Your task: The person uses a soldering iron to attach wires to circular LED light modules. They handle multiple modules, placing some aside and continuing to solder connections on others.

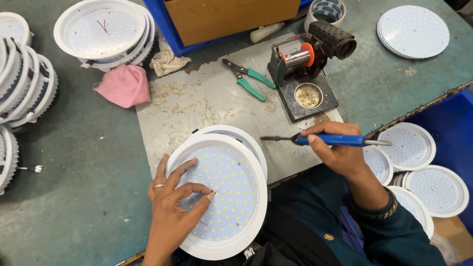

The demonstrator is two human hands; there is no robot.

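Fingers on LED panel; soldering iron aloft

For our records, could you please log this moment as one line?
left hand: pressing round white LED panel | right hand: holding blue-handled soldering iron | grey metal sheet: beneath

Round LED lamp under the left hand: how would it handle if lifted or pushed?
The round LED lamp looks like a thin white plastic shell, so probably stiff and light for its size. It lies flat and wide, so it would likely slide, not tip or roll. The left hand presses its dotted face, whose exposed parts may be fragile.
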